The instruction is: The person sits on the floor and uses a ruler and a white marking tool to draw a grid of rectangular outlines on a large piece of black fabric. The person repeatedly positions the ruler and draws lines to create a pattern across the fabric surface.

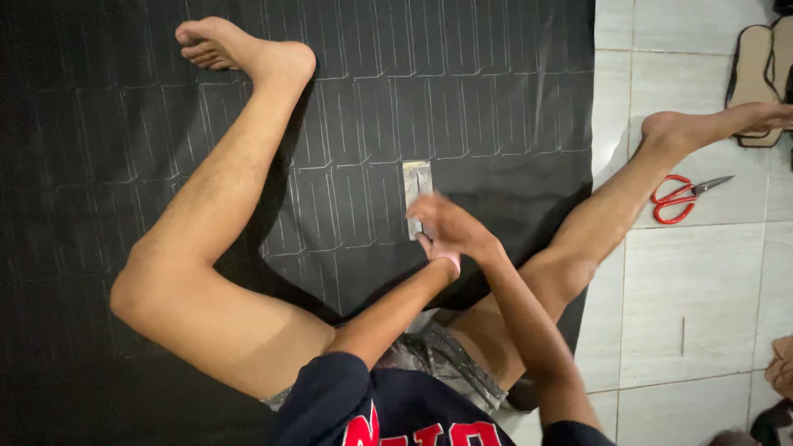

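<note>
Right hand (450, 227) presses pale rectangular template (416, 186) onto chalk-lined black fabric (496, 99).

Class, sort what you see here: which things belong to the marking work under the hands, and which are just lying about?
In use:
black sheet with chalk outlines
pale rectangular template
right hand over the template
left hand, mostly hidden under the right

Lying about:
red-handled scissors on the tiled floor
sandals at the top right

Lighting: dim, even, overhead indoor; soft shadows beneath legs on black chalk-marked fabric sheet (496, 99); slight blur on hands; pale floor tiles (694, 281) brighter.
</note>
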